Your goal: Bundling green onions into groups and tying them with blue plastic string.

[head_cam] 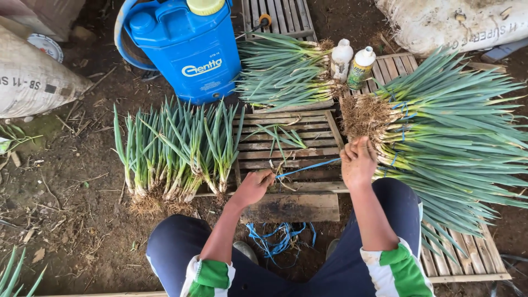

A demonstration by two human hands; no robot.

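My left hand (255, 185) is closed on one end of a blue plastic strip (307, 166) that runs taut across to my right hand (358, 161). My right hand grips the strip's other end against the rooty base of a big stack of green onions (445, 137) lying on a wooden pallet (467, 258) at the right. Both hands are above a low wooden crate (286, 148), between my knees in dark trousers.
A row of trimmed green onions (176, 148) lies on the dirt at the left. A blue sprayer tank (184, 47), another onion bundle (286, 71), two bottles (352, 63), loose blue strips (278, 236) and white sacks (33, 82) surround me.
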